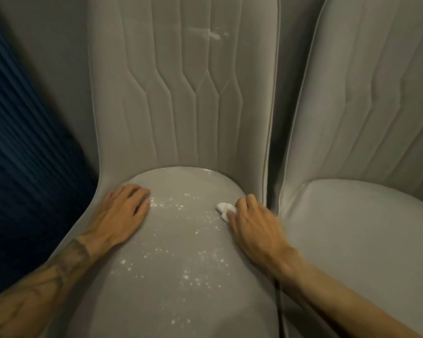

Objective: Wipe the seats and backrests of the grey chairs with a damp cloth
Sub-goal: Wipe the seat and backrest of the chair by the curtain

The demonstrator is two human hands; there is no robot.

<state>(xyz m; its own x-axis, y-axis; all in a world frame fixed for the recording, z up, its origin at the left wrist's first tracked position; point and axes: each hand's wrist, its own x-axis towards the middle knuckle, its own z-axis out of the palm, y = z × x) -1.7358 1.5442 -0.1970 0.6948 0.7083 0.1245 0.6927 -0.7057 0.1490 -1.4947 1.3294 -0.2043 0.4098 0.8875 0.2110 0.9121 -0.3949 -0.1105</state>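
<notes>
Head view. Two grey velvet-like upholstered chairs with stitched, channelled backrests stand side by side, nearly touching. The left grey chair's seat is the work surface. White specks are scattered over most of it, from the rear edge down to the front.

The left hand lies flat on the seat's left side, fingers extended and together, palm down, holding nothing. The right hand rests on the seat's right side, fingers curled and clamped on a small crumpled white cloth, which presses against the fabric just beside the specks.

The left chair's backrest carries a whitish smear near its top. The right grey chair shows no visible marks on seat or backrest; whether it has been wiped cannot be determined.

Task status, as a judgement: early. The seat remains speckled across nearly its whole area, so wiping has barely begun here. Remaining: clear the seat, remove the backrest smear, then treat the right chair. A dark blue pleated surface stands to the left.
</notes>
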